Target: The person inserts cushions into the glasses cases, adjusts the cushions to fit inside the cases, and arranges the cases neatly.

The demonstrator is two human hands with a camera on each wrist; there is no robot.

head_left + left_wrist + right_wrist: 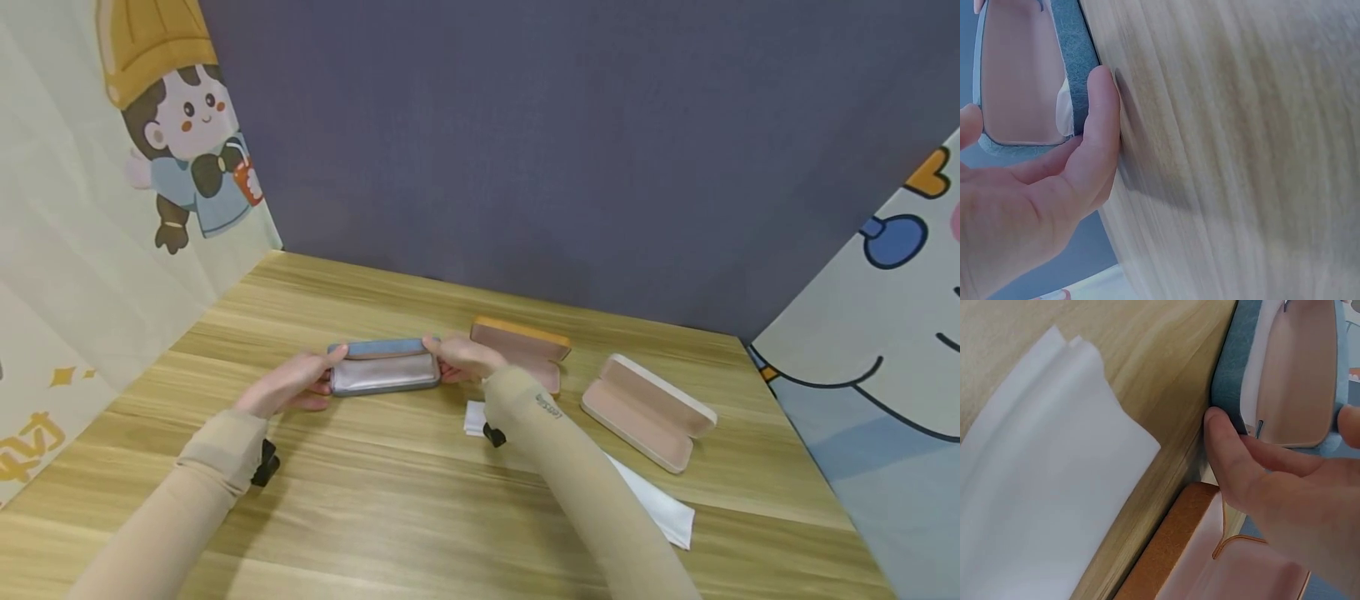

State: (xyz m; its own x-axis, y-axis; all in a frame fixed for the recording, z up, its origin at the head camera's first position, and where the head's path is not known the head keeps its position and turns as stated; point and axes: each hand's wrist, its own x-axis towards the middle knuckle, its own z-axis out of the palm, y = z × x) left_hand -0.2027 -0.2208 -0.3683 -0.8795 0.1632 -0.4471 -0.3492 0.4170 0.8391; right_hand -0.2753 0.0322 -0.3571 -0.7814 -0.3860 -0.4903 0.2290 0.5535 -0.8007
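Note:
A blue eyeglass case (384,347) stands with its lid up on the wooden table, its long front side toward me. A whitish cloth (386,373) lies in its base, and the lid's lining (1022,75) is pinkish beige. My left hand (296,382) holds the left end, thumb at the lid and fingers at the base. At the right end my right hand (468,356) grips it likewise, thumb on the lid and fingertips (1219,422) on the lower corner.
Just right of my right hand sits an open orange eyeglass case (521,336). Farther right is an open white eyeglass case (663,392). A folded white cloth (475,417) shows beside my right wrist, and white cloth (660,504) extends past my forearm. A dark panel (525,167) rises behind the table.

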